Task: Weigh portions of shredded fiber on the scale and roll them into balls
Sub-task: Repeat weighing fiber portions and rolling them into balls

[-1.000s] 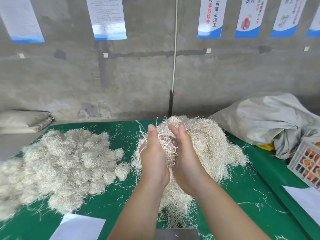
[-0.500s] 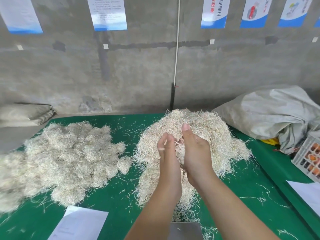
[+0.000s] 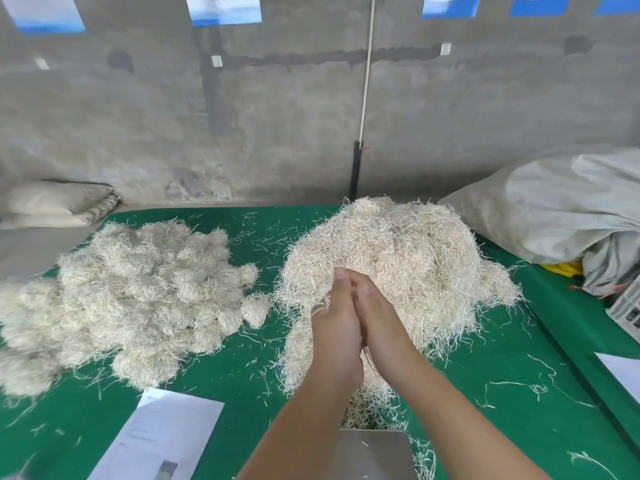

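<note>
Head view: hands (image 3: 356, 327) palm-to-palm over fiber pile (image 3: 415, 258).

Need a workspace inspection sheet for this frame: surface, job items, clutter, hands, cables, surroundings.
Surface: green table cover, littered with stray strands.
Job's things: loose fiber pile at centre; heap of rolled balls to its left; metal scale plate at the near edge, partly hidden by the forearms.
Clutter: printed sheet near left; paper corner at right.
Hands: left hand and right hand pressed palm to palm over a fiber portion, mostly hidden, strands poking out.
Cables: white cord running down the wall.
Surroundings: concrete wall with posters; grey sack at right; folded sacks at left; crate at the right edge.
</note>
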`<action>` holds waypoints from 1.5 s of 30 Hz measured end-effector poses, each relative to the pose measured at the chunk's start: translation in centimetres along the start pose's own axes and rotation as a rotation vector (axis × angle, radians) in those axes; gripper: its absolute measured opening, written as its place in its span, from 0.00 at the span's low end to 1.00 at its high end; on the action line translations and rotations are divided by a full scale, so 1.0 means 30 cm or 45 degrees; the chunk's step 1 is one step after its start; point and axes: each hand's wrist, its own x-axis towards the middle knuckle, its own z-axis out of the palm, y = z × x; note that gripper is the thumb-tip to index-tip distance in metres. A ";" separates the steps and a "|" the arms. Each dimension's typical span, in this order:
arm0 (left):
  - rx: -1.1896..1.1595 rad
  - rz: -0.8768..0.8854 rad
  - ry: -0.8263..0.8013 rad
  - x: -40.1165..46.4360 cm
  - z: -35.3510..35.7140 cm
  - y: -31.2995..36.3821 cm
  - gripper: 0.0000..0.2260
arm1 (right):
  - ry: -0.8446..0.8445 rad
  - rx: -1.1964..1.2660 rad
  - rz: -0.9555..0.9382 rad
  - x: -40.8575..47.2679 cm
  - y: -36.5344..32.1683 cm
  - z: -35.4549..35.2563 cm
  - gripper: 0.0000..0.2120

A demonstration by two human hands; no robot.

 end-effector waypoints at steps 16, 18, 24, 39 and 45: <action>0.720 0.038 0.183 0.265 -0.475 -0.207 0.31 | 0.078 0.258 0.802 0.031 0.416 -0.005 0.11; 1.063 0.127 0.279 0.346 -0.575 -0.156 0.34 | 0.057 0.145 0.836 0.030 0.467 -0.017 0.11; 2.151 -0.097 0.601 0.568 -0.853 -0.013 0.46 | 0.015 -0.184 0.920 0.002 0.647 -0.056 0.19; 1.517 -0.207 -0.381 0.376 -0.459 -0.685 0.32 | -0.076 -0.725 0.750 0.011 0.931 -0.010 0.56; 1.417 -0.307 -0.306 0.376 -0.431 -0.749 0.30 | -0.180 -1.010 0.905 0.068 1.009 -0.010 0.07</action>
